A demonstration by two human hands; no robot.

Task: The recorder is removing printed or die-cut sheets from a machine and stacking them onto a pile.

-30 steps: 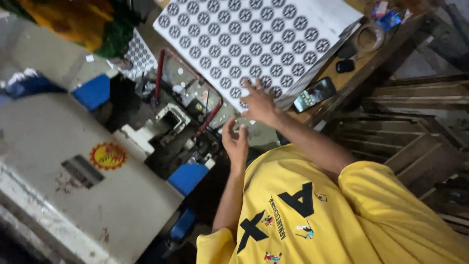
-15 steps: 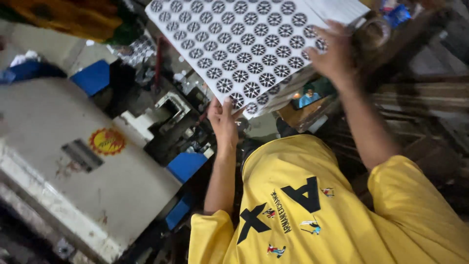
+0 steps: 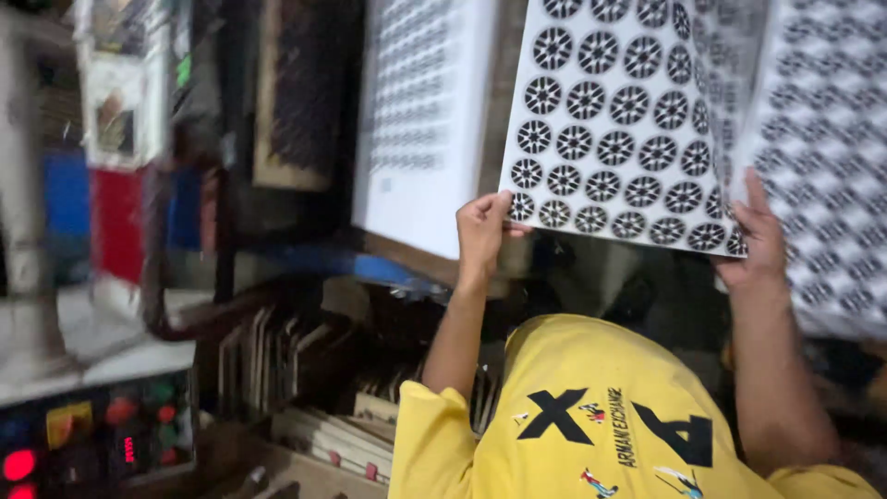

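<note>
A white sheet (image 3: pixel 628 120) printed with rows of black round patterns hangs upright in front of me. My left hand (image 3: pixel 482 229) pinches its lower left corner. Gripping the lower right edge is my right hand (image 3: pixel 758 242), fingers spread up the sheet's side. Both arms reach up from my yellow shirt (image 3: pixel 610 416) at the bottom of the view.
More patterned sheets (image 3: pixel 832 139) lie to the right, blurred. A white printed stack (image 3: pixel 420 120) sits on the left of the held sheet. A control panel (image 3: pixel 102 434) with red and green buttons is at lower left, and boards (image 3: pixel 305 370) stand on edge below.
My right hand moved from the sheet on the table to its far edge, and both hands now hold the sheet lifted. The view has swung to a different side of the workplace.
</note>
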